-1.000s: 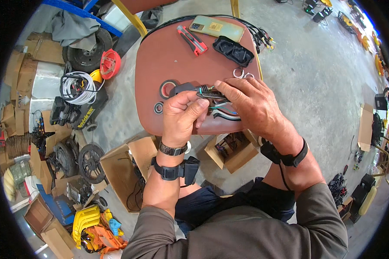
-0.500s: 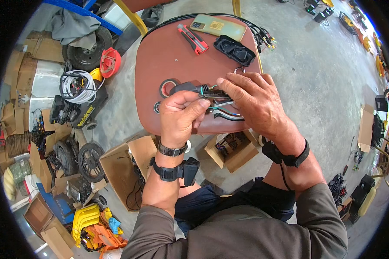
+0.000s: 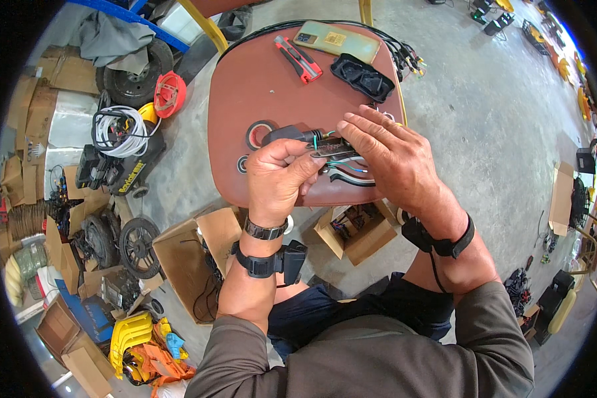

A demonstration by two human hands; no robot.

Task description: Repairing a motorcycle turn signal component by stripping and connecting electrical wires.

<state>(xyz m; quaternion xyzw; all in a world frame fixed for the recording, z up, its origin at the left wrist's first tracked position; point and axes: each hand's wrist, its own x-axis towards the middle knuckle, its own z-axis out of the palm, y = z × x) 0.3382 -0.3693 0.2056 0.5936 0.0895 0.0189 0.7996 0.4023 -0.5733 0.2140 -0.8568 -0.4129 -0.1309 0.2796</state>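
Over the brown seat [image 3: 245, 86], my left hand [image 3: 282, 176] pinches a thin green wire [image 3: 316, 140] between thumb and forefinger. My right hand [image 3: 398, 149] is closed over a dark metal tool with notched jaws, apparently a wire stripper [image 3: 333, 147]; its grip is mostly hidden under the palm. The jaws lie at my left fingertips, around or beside the wire; I cannot tell which. Behind the left fingers rests a black connector [image 3: 284, 134] with a ribbed neck. Below the jaws are curved black-and-white strips [image 3: 350, 176] and a thin blue wire.
Two tape rolls [image 3: 260, 134] lie left of the connector. Farther back are a red utility knife [image 3: 298, 60], a phone [image 3: 337, 41], a black plastic tray [image 3: 363, 77] and a bundle of black cables [image 3: 411, 56]. Open cardboard boxes [image 3: 371, 242] stand below the seat's near edge.
My right fingers have straightened and lifted slightly, and the stripper's jaws have tilted to show more of their notched face. My left hand keeps its pinch almost in place.
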